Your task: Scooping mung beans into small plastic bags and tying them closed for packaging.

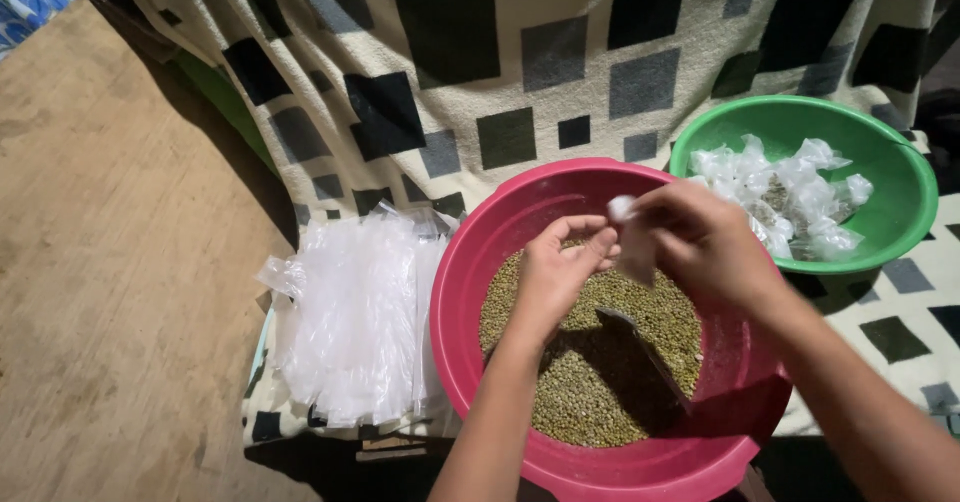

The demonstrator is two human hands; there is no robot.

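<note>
The near rim of the pink basin [640,467] is sitting closest to the camera, running off the bottom edge of the view; both forearms are crossing over it from below. The left hand [560,272] is hovering over the middle of the basin, fingers curled and pinching the lower left edge of a small clear plastic bag [632,242]; the right hand [700,242] is closing from the other side, its fingers gripping the bag's top, where the plastic is bunching white; so the bag is hanging between the two hands, above the small greenish grains [600,362] that are filling the basin's bottom. A dark scoop-like tool [645,352] is lying slanted in the grains under the right wrist, its far end hidden in shadow.

Left of the basin, a loose stack of empty clear bags [350,312] is lying just beside the pink wall, nearly touching it. To the upper right, a green bowl [905,177] is sitting close to the basin's far rim, holding filled, knotted little bags [790,192]. All are resting on a cream blanket with black and grey squares [480,82]; bare wooden floor [110,262] is opening wide to the left, while room between basin and bowl is staying tight.
</note>
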